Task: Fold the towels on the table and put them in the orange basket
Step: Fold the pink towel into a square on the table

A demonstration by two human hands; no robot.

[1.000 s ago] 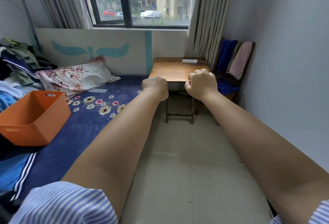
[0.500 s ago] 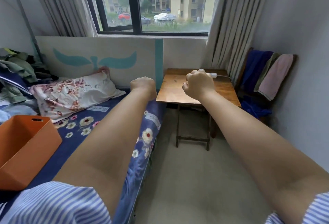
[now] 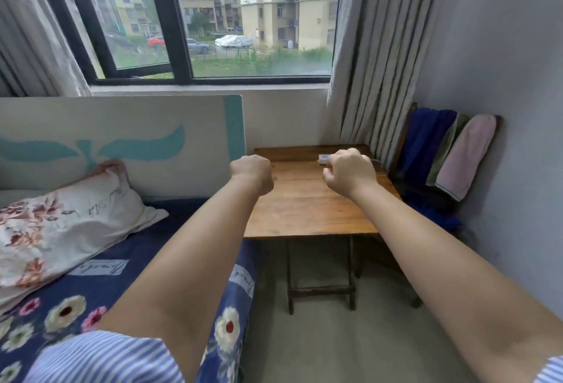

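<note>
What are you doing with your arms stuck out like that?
Nothing is being handled yet. Both arms reach forward over the small wooden folding table, and the left hand and right hand are curled into fists that hold nothing. The blue, green and pink towels hang over the back of a chair beside the table, untouched. Only a small white device lies on the tabletop. The orange basket is out of view.
</note>
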